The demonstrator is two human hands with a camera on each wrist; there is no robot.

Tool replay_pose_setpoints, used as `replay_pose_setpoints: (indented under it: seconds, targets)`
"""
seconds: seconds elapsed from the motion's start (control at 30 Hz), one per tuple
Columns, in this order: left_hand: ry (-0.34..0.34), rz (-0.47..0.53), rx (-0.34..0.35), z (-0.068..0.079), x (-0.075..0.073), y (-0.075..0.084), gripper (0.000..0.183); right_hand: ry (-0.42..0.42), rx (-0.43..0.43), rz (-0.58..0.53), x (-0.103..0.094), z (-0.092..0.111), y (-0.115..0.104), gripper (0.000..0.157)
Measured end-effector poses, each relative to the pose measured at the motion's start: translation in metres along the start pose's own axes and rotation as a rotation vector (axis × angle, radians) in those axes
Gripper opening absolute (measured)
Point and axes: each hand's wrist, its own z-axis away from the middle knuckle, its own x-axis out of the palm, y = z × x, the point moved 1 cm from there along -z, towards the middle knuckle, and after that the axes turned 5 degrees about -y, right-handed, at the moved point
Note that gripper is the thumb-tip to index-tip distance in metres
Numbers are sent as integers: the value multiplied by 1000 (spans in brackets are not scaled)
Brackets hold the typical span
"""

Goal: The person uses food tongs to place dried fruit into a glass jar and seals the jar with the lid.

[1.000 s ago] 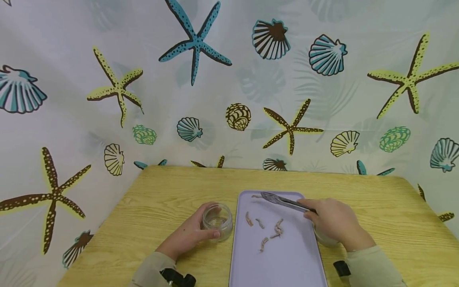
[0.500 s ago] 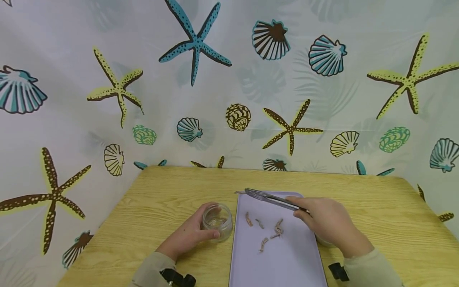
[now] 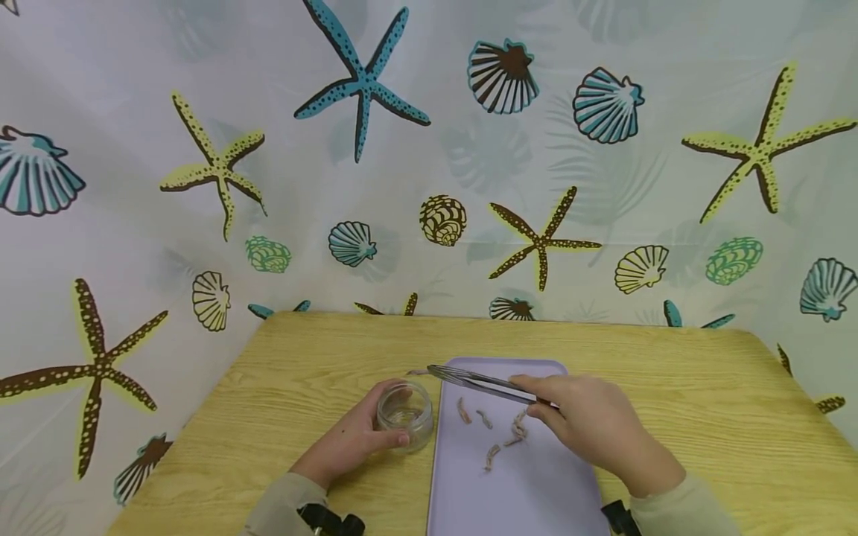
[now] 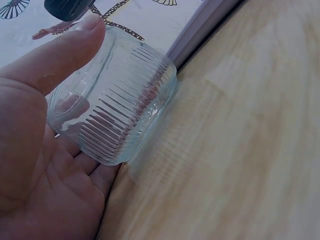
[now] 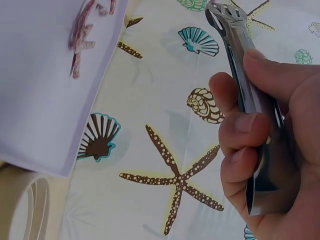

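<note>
The strip jutting from the tongs near the rim of the glass jar, which the left hand grips, could drop outside it if the right hand, clamped on the tongs, loosens.

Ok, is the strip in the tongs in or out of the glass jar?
Out: the thin brown strip projects from the tips of the tongs; the head and left wrist views show it outside the glass jar.

From here I see the bare left hand curved, thumb apart from fingers; the bare right hand (forearm slanting inward) grips with curled fingers.
</note>
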Motion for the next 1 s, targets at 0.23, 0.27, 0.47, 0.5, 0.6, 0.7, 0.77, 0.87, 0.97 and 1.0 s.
replay_pose_setpoints:
  seconds: [0.23, 0.27, 0.47, 0.5, 0.6, 0.7, 0.77, 0.87, 0.97, 1.0]
  targets:
    - [-5, 9, 1, -1, 0, -1, 81, -60, 3, -5, 5, -2, -8, 44]
    - [-3, 10, -2, -1, 0, -1, 82, -71, 9, -9, 6, -2, -8, 44]
    - [-10, 25, 1, -1, 0, -2, 84, -85, 24, -46, 8, -2, -7, 44]
    - [-11, 23, 3, -1, 0, -2, 84, -79, 25, -46, 8, -2, -6, 44]
    - [-8, 8, 2, -1, 0, -2, 84, -73, 29, -53, 9, -2, -3, 44]
    - [-3, -1, 2, 0, 0, -2, 83, -82, 50, -50, 9, -2, -1, 44]
    - [-1, -7, 4, 0, 0, -1, 83, -95, 66, -45, 9, -2, 0, 44]
    - [-1, -13, 6, 0, 0, -1, 82, -112, 84, -29, 9, -2, 1, 44]
    - [-1, -11, 7, 0, 0, 0, 82, -136, 95, -20, 9, -2, 2, 43]
    - [-1, -9, 7, 0, 0, 0, 82, -147, 101, -17, 9, -2, 2, 43]
